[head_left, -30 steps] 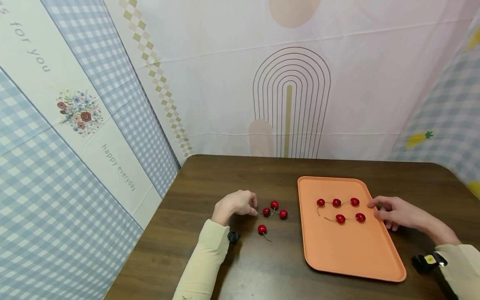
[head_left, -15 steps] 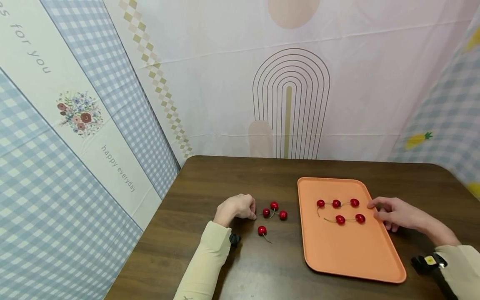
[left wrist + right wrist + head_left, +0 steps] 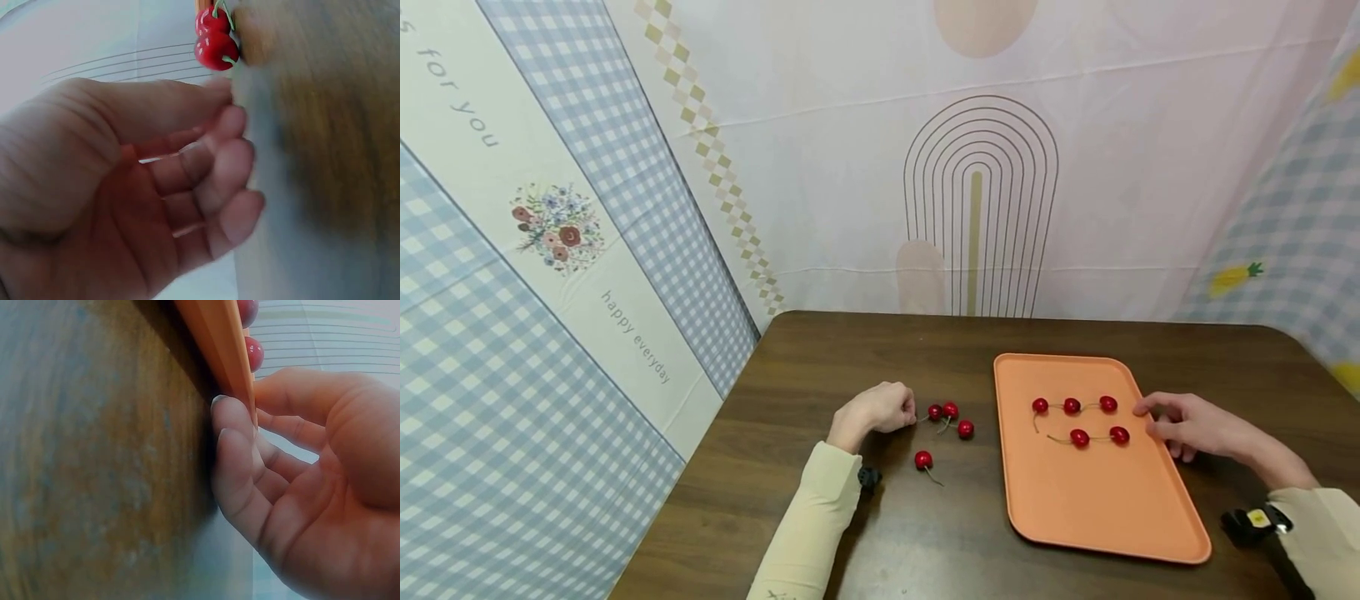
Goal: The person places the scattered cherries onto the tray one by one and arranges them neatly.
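Observation:
My left hand is low over the table, thumb and fingertips drawn together at the stem of a red cherry. That cherry lies against a second cherry, with a third cherry just to the right and another cherry nearer me. In the left wrist view, a cherry with a green stem end sits just beyond the thumb tip. My right hand grips the right rim of an orange tray, thumb on top and fingers at its outer side. Several cherries lie in two rows on the tray.
The brown wooden table has rounded far corners. A pale printed cloth hangs behind it, and a blue checked cloth hangs at the left.
The left hand moved slightly away from me, and the leftmost loose cherry shifted with it until it met the cherry beside it. The right hand and tray stayed put.

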`<state>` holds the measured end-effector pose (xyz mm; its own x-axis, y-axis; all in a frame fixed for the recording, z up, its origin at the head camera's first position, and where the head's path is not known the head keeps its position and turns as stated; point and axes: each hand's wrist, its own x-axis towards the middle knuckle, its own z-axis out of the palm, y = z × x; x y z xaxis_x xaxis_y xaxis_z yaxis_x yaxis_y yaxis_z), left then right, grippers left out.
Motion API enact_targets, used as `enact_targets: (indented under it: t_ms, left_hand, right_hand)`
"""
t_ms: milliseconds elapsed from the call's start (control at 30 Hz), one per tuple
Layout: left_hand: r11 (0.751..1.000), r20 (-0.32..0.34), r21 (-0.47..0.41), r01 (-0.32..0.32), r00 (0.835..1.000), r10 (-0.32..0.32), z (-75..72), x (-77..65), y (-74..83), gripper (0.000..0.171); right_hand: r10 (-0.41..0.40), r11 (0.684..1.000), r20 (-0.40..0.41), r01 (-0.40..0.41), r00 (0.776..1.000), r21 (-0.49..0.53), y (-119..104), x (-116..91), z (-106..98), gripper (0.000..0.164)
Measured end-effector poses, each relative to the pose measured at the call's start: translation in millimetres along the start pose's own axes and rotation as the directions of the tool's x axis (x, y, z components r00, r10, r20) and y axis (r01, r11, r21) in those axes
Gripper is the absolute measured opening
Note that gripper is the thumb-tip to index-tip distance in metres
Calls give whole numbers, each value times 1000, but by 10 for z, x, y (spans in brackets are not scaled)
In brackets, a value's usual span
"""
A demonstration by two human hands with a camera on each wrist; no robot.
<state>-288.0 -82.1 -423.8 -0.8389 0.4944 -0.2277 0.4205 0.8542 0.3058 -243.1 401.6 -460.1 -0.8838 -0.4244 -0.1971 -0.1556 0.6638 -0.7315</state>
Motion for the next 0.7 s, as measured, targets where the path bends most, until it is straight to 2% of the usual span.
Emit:
enact_targets:
  t_ms: [167, 333, 500, 700]
  left_hand:
    - [993, -82, -80, -82, 994, 76, -21, 41, 20, 9]
    - [978, -154, -135, -160, 978, 139, -69, 73, 134, 8]
    - [968, -225, -147, -202, 960, 166, -104, 122, 300, 8]
    - [952, -281, -106, -288, 927, 249, -80, 233, 597, 6]
  right_hand:
    - [-1, 1000, -3, 1, 1000, -2, 5, 8, 2, 36]
    - [-3, 1000, -14, 2, 1000, -4, 19, 4, 6, 35]
    - [1, 1000, -17, -2, 1000, -7, 22, 8, 21, 34]
    - [9, 1000, -23, -10, 1000, -20, 27, 12, 16, 34]
